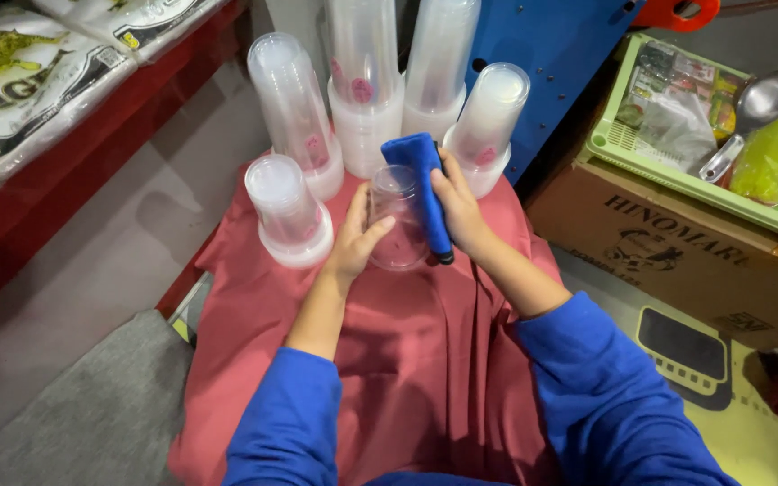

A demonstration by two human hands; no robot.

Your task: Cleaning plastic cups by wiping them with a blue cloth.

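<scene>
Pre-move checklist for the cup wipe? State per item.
1. Left hand grips clear cup: ok.
2. Right hand holds blue cloth against the cup: ok.
3. Cup inside clean: cannot tell.
4. Cup stacks behind the hands upright: ok.
5. Nearest stack apart from the left hand: ok.
6. Red cloth covers the work surface under the cup: ok.

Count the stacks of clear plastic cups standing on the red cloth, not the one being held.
5: front left, behind it at left, two tall ones at the back, and one at right. More may be hidden.
</scene>
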